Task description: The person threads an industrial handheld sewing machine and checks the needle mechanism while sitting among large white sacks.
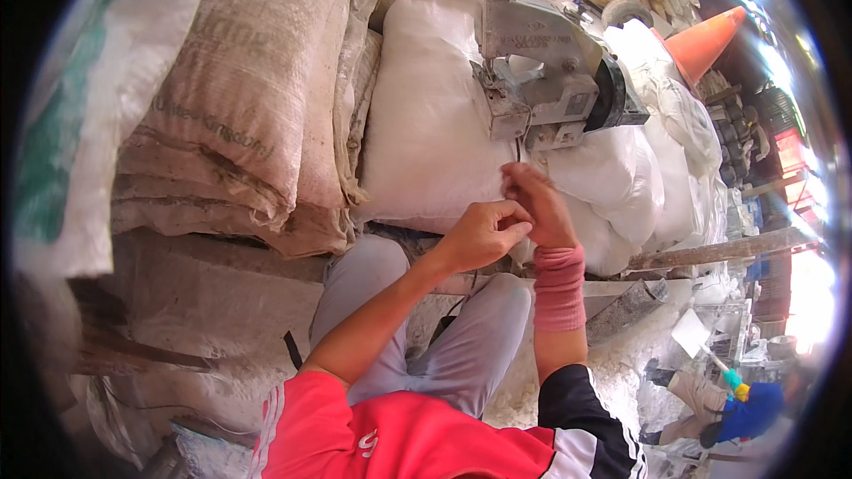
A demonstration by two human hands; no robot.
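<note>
Cluttered storeroom, stacked with sacks. Grey metal sewing machine [550, 40] rests on plump white sacks [422, 115], just beyond your hands. Your left hand [484, 235] and right hand [546, 208] overlap in view, fingers curled; cannot tell whether they pinch anything thin. Risk, judged: yielding sacks could let the machine tip; your pink knitted wristband [559, 288] might snag. Lettering: on machine and brown woven sacks [257, 71], left untranscribed.

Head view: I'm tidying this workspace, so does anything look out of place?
Perhaps the orange cone right of the sewing machine: such a cone seems odd beside stuffed white sacks. Whether it is tipped, I cannot tell.
</note>
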